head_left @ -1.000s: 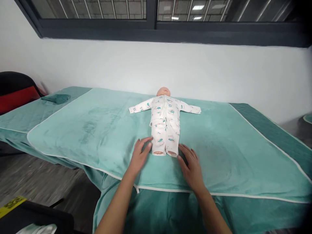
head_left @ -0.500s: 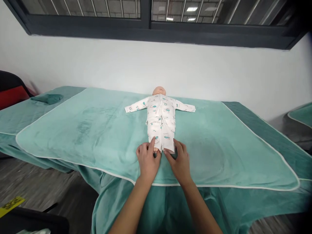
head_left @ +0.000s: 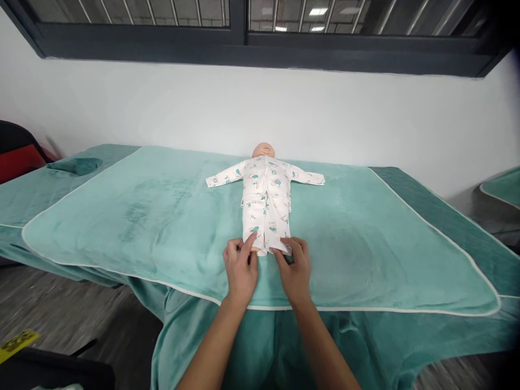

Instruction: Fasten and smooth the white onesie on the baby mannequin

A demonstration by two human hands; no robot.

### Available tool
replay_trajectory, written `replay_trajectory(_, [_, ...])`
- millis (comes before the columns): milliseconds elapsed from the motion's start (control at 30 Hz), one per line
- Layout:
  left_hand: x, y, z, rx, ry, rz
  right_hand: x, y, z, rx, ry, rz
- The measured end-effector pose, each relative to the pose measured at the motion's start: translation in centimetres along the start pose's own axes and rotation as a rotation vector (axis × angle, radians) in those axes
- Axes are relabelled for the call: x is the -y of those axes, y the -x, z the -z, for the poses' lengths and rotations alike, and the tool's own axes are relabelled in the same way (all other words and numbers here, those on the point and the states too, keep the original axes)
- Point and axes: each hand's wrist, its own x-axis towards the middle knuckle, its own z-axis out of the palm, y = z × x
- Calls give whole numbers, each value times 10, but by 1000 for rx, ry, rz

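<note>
A baby doll (head_left: 264,149) lies on its back, head toward the wall, arms stretched out to both sides. It wears a white printed shirt (head_left: 266,176) and matching trousers (head_left: 273,219). My left hand (head_left: 240,270) is at the cuff of the left trouser leg, index finger on the cloth and thumb by the hem, where a bit of the doll's foot shows. With index finger and thumb, my right hand (head_left: 294,270) pinches the hem of the other leg. The cuffs are partly covered by my fingers.
Under the doll a light green plush blanket (head_left: 170,216) with white edging covers the bed, over a darker green cover (head_left: 390,184). A white wall (head_left: 182,103) and a dark window frame (head_left: 244,51) stand behind. A red and black chair (head_left: 20,157) is at the left.
My right index finger has moved inward onto the trouser cuff. My left hand has shifted slightly off the hem's inner corner, and less of the foot shows. The view has shifted slightly.
</note>
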Motion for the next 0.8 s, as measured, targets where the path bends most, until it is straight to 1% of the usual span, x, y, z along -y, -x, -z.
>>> replay_trajectory(133, [0,-1,5,12,64,31,-3,3,6,-32,-165,-68])
replay_trajectory(233, [-3,-2,8,41,97,64,-5,5,11,5,-250,-114])
replay_trajectory(333, [-4,-2,13,84,177,89,-8,7,14,41,-315,-144])
replay_trajectory(400, [-4,-3,18,64,249,132,-9,8,15,35,-359,-185])
replay_trajectory(467, [-2,-3,22,18,309,180,-11,8,17,30,-399,-226])
replay_trajectory(567, [0,-2,27,-22,355,217,-11,8,22,38,-468,-289])
replay_trajectory(700, [3,3,29,-38,404,253,-12,9,28,42,-543,-334])
replay_trajectory(800, [4,8,28,-37,442,273,-13,10,29,45,-517,-338])
